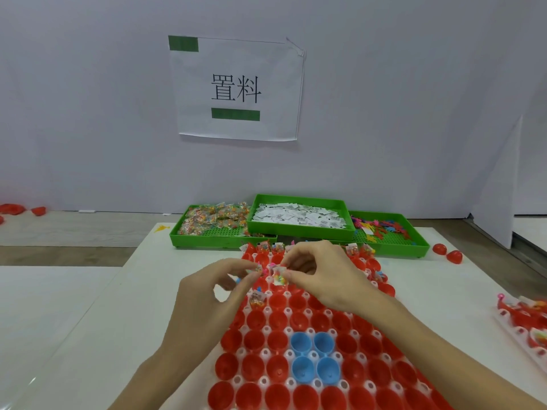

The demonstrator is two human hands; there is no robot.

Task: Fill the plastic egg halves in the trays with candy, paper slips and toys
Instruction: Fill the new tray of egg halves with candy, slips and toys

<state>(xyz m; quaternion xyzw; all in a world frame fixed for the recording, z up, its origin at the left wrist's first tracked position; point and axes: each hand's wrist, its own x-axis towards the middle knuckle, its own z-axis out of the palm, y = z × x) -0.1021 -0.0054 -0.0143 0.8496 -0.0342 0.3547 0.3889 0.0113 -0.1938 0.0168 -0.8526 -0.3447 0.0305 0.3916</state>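
A white tray in front of me holds rows of red egg halves and a small group of blue egg halves. Halves in the far rows hold candy packets and slips; one filled half sits at the left. My left hand and my right hand meet over the far part of the tray. The left fingertips pinch a small candy packet; the right fingertips pinch another candy packet. A pink toy piece shows between them.
Three green bins stand by the wall: candy packets at left, paper slips in the raised middle bin, coloured toys at right. Loose red halves lie at right. A second filled tray is at the right edge.
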